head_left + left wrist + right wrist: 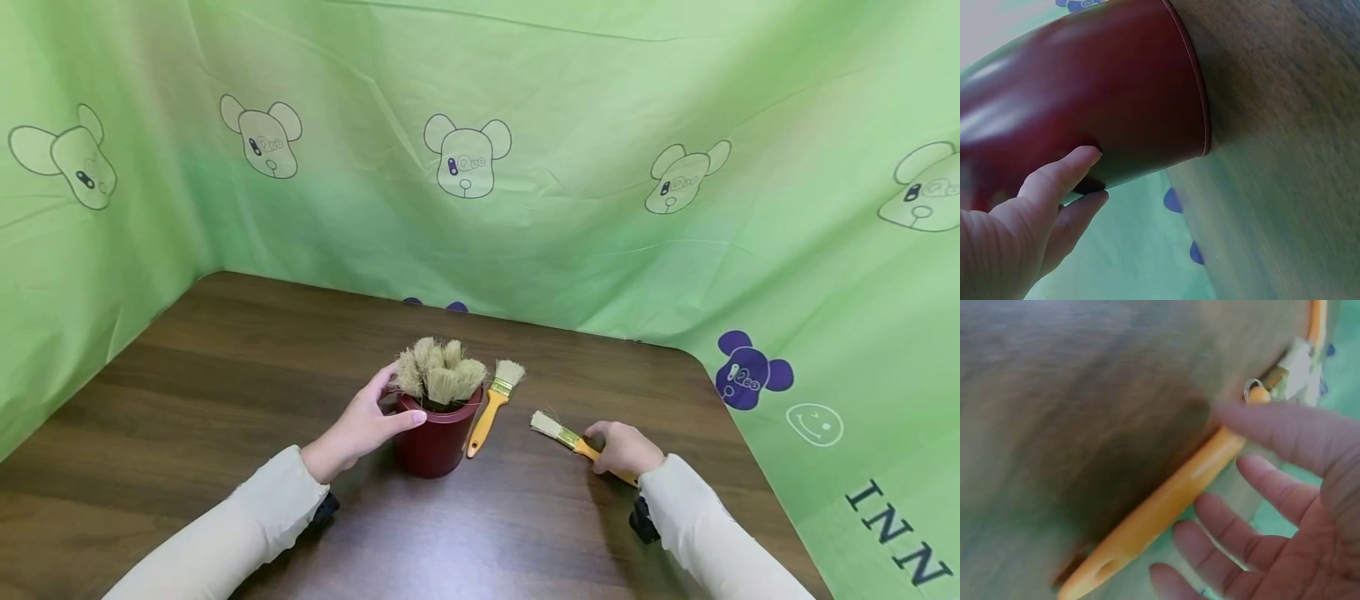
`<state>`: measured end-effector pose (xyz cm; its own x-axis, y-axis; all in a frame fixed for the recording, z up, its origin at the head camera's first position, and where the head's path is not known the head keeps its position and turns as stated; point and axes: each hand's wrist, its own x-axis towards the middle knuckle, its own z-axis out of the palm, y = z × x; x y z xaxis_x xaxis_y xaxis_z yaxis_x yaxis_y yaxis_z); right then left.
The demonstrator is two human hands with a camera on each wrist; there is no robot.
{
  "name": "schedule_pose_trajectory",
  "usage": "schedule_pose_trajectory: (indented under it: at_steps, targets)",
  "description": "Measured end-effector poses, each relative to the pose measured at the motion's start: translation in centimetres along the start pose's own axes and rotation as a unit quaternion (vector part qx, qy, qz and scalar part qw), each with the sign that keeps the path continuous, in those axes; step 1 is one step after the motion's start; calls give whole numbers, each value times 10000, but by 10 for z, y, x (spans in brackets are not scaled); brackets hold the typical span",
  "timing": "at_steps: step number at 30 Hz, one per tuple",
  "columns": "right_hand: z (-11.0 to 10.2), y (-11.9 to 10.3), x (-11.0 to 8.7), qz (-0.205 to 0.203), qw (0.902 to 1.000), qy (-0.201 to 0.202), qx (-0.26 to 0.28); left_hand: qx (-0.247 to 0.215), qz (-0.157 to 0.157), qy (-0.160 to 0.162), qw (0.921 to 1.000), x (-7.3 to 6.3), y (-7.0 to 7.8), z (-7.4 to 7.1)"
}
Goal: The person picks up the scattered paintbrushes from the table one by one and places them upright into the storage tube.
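Observation:
A dark red pot (432, 442) stands upright on the table, with several pale bristle heads (441, 371) poking out of its top. My left hand (371, 421) grips the pot's left side near the rim, thumb across the front and fingers behind; the left wrist view shows the thumb (1063, 175) against the smooth red wall (1116, 81). To the right, my right hand (630, 450) holds a paintbrush (558, 432) by its yellow-orange handle (1166, 503), bristles pointing left toward the pot. Thumb and index finger meet the handle near the ferrule; the other fingers are spread below.
Another yellow-handled paintbrush (491, 410) lies close to the pot's right side, bristles away from me. The brown wooden table (247, 358) is bordered at the back and sides by a green printed cloth (555, 167).

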<state>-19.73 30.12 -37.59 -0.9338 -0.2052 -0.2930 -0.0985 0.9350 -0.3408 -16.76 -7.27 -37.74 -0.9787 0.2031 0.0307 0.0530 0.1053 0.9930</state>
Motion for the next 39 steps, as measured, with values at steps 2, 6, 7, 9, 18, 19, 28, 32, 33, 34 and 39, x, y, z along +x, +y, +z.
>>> schedule_pose_trajectory:
  at_steps: [2, 6, 7, 9, 18, 19, 28, 32, 33, 34, 39]
  targets:
    - [-2, 2, 5, -98, 9999, -13, 120, 12, -3, -15, 10000, 0, 0, 0]
    - [-5, 3, 15, -102, 9988, -120, 470, 3, 8, -24, 10000, -1, 1, 0]
    - [-6, 2, 16, -23, 9983, -193, 556, 11, 24, -32, 10000, -1, 1, 0]
    - [-8, 0, 19, 109, 9971, -347, 671, 21, 41, -43, 10000, -2, 2, 0]
    - [-4, -11, 27, 343, 9945, -445, 885, 13, -35, -52, 10000, -2, 3, -1]
    - [-3, -12, 27, 295, 9951, -420, 845, 28, -43, -46, 10000, -1, 3, -1]
    - [3, -19, 30, 17, 9981, -106, 603, 9, 28, -43, 10000, -1, 3, 0]
    - [5, -19, 30, 106, 9966, -47, 820, 16, 73, -75, 9999, -1, 3, 0]
    - [6, -19, 30, 182, 9957, -39, 911, -12, 61, -75, 10000, -2, 4, 0]
    - [6, -19, 30, 239, 9949, -46, 979, -7, 64, -83, 9999, -2, 4, 0]
    - [7, -19, 31, 376, 9915, -56, 1240, -30, 61, -105, 9999, -3, 6, 0]
